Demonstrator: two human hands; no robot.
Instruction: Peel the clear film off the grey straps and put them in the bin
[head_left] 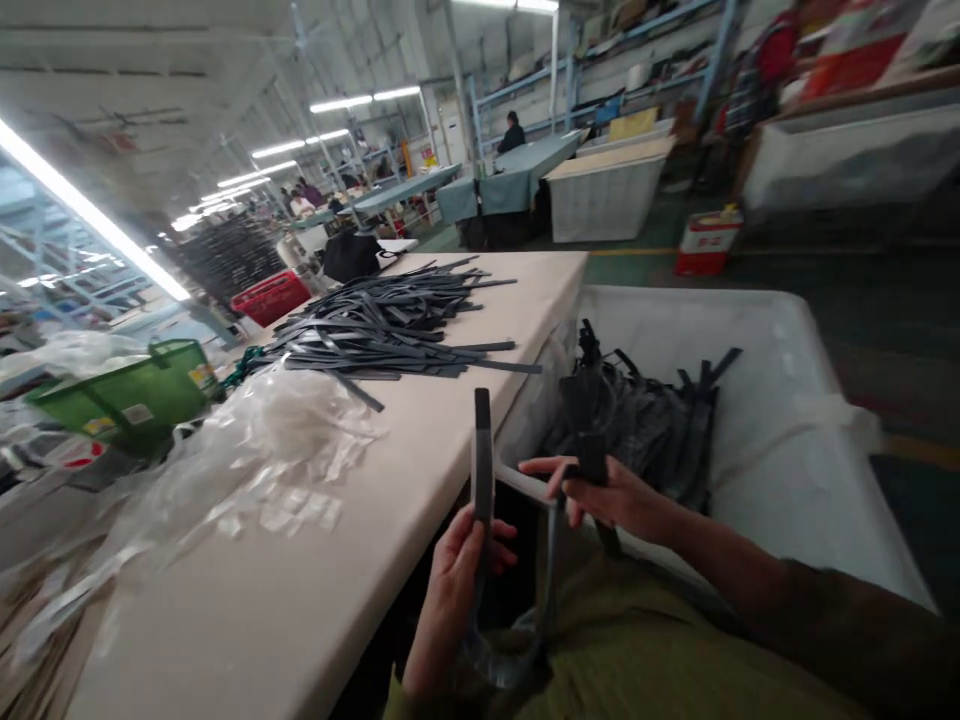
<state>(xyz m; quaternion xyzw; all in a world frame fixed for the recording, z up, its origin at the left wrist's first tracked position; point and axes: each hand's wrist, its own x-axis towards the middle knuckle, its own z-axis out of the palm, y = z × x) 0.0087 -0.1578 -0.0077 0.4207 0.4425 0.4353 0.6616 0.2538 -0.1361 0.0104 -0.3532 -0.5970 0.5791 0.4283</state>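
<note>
A dark grey strap (pixel 482 460) stands upright in my left hand (pixel 459 560), pinched between thumb and fingers. Below the hand it hangs in a loop and rises toward my right hand (pixel 619 495). That hand is closed on the strap's other part, with black end pieces (pixel 592 458) sticking up from its fingers; their exact kind is unclear. Both hands are in front of my body, between the table edge and the white bin. A large pile of similar grey straps (pixel 382 325) lies on the table (pixel 420 455).
On my right is a white bin (pixel 780 400) with more dark straps (pixel 645 420) inside. Clear plastic bags (pixel 292 430) cover the table's left side, near a green basket (pixel 135 390). A red basket (pixel 270 297) and a red-and-white can (pixel 708 242) stand farther off.
</note>
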